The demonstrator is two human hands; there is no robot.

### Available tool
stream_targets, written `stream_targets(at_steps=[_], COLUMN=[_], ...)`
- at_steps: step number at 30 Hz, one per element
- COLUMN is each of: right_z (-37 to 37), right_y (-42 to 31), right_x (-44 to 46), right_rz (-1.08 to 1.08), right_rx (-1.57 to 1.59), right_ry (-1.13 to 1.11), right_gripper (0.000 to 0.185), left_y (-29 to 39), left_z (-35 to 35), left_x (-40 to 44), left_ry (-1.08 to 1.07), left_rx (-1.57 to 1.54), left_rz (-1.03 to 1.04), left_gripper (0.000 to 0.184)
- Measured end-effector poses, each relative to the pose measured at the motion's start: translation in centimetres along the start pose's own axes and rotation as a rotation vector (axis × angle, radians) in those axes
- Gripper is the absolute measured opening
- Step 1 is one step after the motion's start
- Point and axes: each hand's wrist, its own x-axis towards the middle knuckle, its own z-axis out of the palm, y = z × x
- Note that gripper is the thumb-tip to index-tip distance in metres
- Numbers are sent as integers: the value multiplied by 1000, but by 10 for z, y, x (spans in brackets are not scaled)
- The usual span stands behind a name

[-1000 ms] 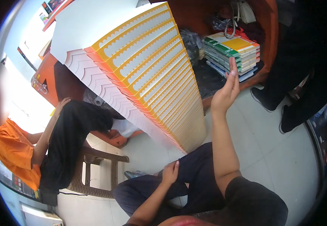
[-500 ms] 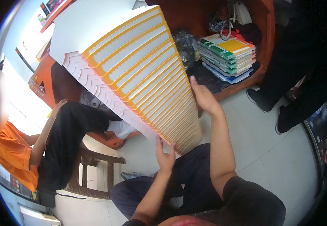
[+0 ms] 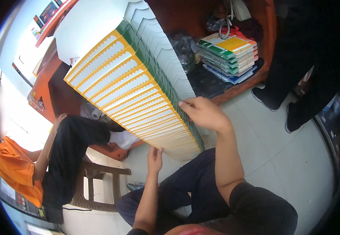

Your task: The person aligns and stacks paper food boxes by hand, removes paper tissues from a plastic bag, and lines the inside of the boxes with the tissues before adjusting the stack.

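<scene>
From here I see the printed card stack [image 3: 138, 94] between my half-curled left hand [image 3: 154, 159] and right hand [image 3: 207, 114], fingertips at its edges, whether gripping I cannot tell

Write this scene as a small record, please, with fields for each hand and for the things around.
Main thing: tall stack of card, yellow and white front, green right side
Left hand: fingertips at the stack's lower left edge
Right hand: fingers at the stack's green side
Cupboard: pile of boxes inside
Nearby: seated person in orange shirt, a hand on one knee
</scene>
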Motion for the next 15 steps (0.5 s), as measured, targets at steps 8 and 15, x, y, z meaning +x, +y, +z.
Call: stream_targets(at_steps=[8,15], right_z=[-1,-12], right_y=[-8,-14], right_x=[-15,-14], right_rz=[-135,-47], right_rx=[-30,-62], right_ry=[103,15], right_gripper=[41,39], left_y=[77,371], left_z=[-10,-53], left_x=[0,76], left_ry=[400,524], left_rx=[275,674], left_rz=[567,1048], left_gripper=[53,32])
